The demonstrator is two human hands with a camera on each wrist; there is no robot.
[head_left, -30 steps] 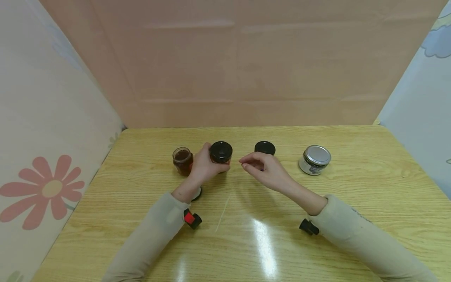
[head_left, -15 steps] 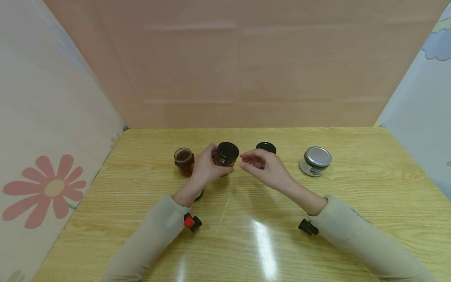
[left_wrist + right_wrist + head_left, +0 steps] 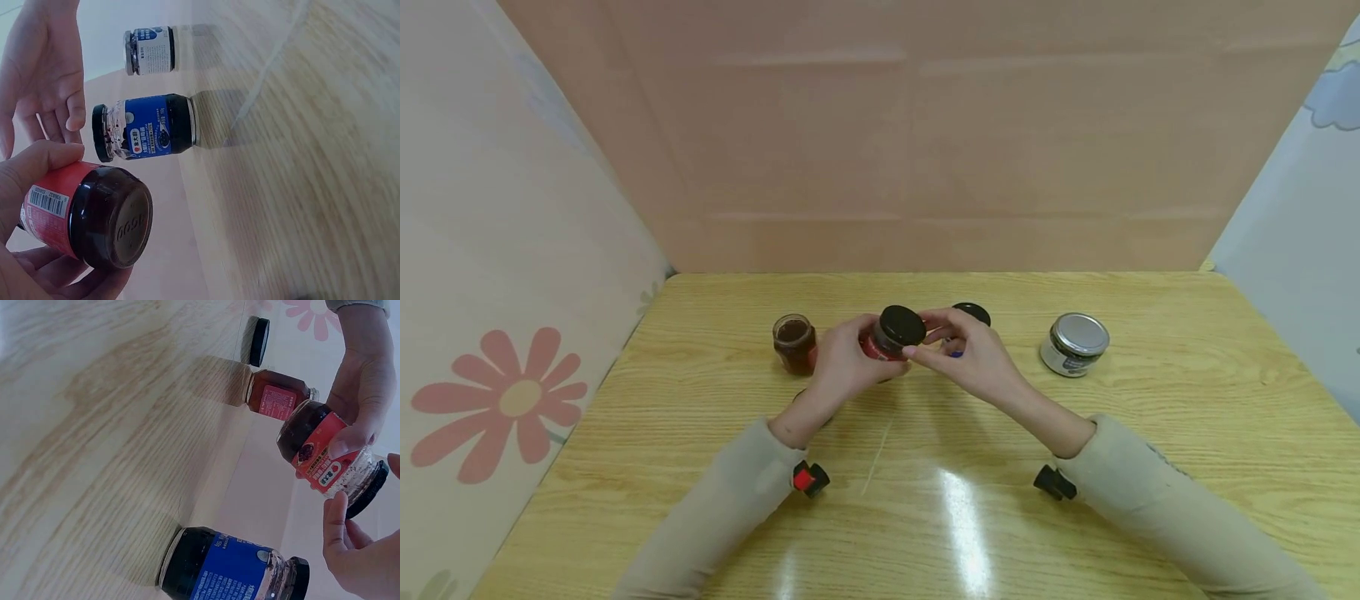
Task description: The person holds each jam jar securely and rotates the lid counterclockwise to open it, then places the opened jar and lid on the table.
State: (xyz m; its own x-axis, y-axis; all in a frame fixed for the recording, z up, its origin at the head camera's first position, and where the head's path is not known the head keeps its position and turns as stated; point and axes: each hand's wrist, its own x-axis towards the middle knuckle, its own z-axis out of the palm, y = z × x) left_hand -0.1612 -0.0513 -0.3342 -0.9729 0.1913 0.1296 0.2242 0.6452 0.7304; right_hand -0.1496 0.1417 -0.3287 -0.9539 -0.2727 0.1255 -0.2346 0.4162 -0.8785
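My left hand [image 3: 844, 360] grips a red-labelled glass jar [image 3: 56, 206], raised off the table and tilted, its black lid [image 3: 901, 325] leaning toward the right hand. My right hand [image 3: 973, 354] has its thumb at the lid's near edge and its fingers by the far right edge; the right wrist view shows a small gap between one finger and the lid. Behind the right hand stands a blue-labelled jar [image 3: 150, 125] with a black lid. An uncapped jar [image 3: 793, 343] of dark red-brown contents stands left of my left hand.
A low jar [image 3: 1075, 343] with a silver lid and pale label stands at the right on the wooden table [image 3: 1187, 400]. One loose black lid [image 3: 260, 342] lies near the uncapped jar, mostly behind the left wrist in the head view. A pinkish backdrop [image 3: 910, 150] rises behind the table.
My left hand has carried the red-labelled jar rightward and tipped it toward the right hand. The right hand has stayed about in place, its fingertips now right at the lid.
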